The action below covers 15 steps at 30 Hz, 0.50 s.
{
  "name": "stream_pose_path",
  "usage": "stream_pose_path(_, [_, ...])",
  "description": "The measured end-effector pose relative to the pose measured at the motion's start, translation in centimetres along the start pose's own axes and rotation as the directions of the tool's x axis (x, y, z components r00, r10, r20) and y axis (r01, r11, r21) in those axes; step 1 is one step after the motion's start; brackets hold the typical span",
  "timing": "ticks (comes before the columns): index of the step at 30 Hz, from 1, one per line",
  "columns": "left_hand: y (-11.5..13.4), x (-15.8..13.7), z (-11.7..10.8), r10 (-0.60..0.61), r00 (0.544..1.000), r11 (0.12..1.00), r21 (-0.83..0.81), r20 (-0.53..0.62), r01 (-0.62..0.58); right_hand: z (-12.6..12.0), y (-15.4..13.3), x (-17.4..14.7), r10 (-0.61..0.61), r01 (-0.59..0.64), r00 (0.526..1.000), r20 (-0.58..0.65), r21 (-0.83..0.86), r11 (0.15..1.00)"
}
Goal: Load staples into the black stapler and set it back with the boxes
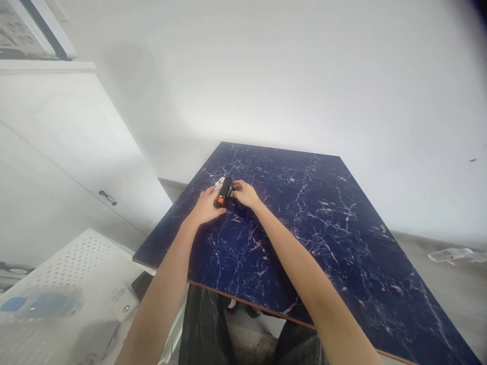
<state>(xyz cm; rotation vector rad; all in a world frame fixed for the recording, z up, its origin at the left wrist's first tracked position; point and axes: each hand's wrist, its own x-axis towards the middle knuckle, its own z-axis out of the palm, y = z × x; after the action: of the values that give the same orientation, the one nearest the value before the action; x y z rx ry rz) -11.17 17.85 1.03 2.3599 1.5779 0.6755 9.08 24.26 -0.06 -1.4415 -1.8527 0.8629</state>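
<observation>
A small black device [225,191] with an orange patch on its near end lies on the dark blue marbled table [304,218]. My left hand [207,205] wraps its left side, the thumb by the near end and the fingers along the far left. A small white piece [219,182] shows beside the device, near my left fingertips. On the other side, my right hand [246,194] has its fingers curled in against the device's right edge. Something pale shows at those fingertips, too small to name. The device's exact kind cannot be made out.
A white perforated surface [85,258] at lower left carries a clear bottle with a blue cap [13,304] and a grey box-like thing [95,342]. A white cabinet [57,152] stands at left. Clear plastic packaging [452,255] lies on the floor at right.
</observation>
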Motion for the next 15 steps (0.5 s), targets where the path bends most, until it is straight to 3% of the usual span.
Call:
stream_pose_path(3, [-0.1, 0.2, 0.3, -0.015, 1.0, 0.999, -0.053, -0.005, 0.015, 0.0, 0.2, -0.1, 0.007, -0.007, 1.0, -0.022, 0.013, 1.0])
stream_pose_path(7, [0.2, 0.3, 1.8, -0.095, 0.989, 0.995, -0.051, -0.114, 0.089, -0.1, 0.2, -0.5, -0.034, 0.035, 0.997, -0.076, -0.001, 0.999])
stream_pose_path(11, [-0.1, 0.6, 2.0, -0.045, 0.993, 0.993, -0.11, -0.111, 0.033, -0.4, 0.4, -1.2, -0.059, 0.057, 0.988, -0.143, -0.021, 0.998])
stream_pose_path(15, [-1.3, 2.5, 1.6, -0.134, 0.963, 0.982, -0.165, -0.232, 0.097, -0.4, 1.0, -2.1, -0.09, 0.091, 0.991, -0.098, 0.006, 0.996])
